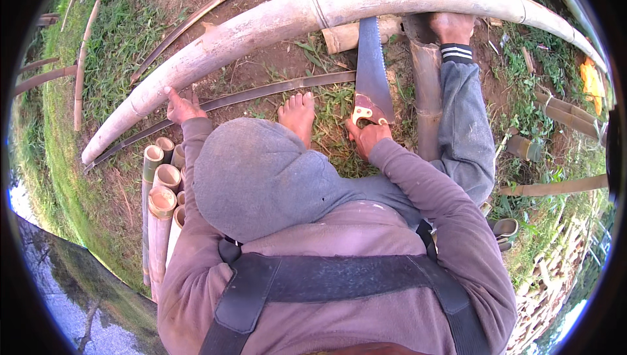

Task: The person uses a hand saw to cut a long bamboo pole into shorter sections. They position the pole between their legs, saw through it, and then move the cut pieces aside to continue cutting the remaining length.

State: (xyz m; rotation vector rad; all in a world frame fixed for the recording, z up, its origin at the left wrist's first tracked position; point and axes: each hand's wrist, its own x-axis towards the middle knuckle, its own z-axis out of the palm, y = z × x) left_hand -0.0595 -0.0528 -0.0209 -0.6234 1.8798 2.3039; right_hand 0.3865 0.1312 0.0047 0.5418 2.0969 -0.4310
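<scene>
A long, pale, curved bamboo pole (261, 32) spans the view in front of me. My left hand (184, 108) is closed on its lower edge near the left end, one digit on top; the other fingers are partly hidden. My right hand (369, 138) grips the brown handle of a handsaw (372, 61). The saw's blade points away from me, teeth to the right, and its tip reaches the pole's near edge. Beneath the pole lie a short bamboo piece (343, 38) and an upright-lying bamboo length (428, 94).
My bare left foot (298, 116) rests between my hands; the right one (452, 27) is partly under the pole. Cut bamboo tubes (163, 201) stand bundled at my left. Dark bamboo strips (261, 90) lie on the grass. An orange cloth-like thing (591, 80) is far right.
</scene>
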